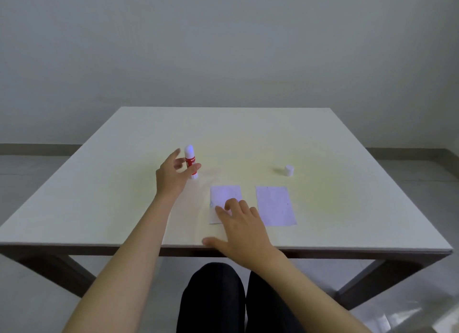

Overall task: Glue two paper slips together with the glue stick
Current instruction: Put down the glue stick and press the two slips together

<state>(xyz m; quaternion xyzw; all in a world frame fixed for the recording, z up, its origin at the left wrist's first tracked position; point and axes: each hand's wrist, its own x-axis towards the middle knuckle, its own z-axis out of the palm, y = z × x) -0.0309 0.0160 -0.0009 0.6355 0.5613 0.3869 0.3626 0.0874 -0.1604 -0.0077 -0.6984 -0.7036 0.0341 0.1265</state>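
Note:
A red and white glue stick [191, 162] stands upright and uncapped on the table, left of centre. My left hand [172, 176] is right beside it with fingers spread; the thumb crosses in front of the stick's lower part, and no closed grip shows. Two white paper slips lie side by side near the front edge. My right hand [242, 224] rests flat with its fingertips on the near part of the left slip [224, 195]. The right slip [275, 205] lies bare, apart from both hands. The white cap [288, 170] stands alone farther right.
The pale square table [99, 208] has its front edge just under my right wrist. My dark-clothed legs [223, 300] show below the edge. A plain wall stands behind the table.

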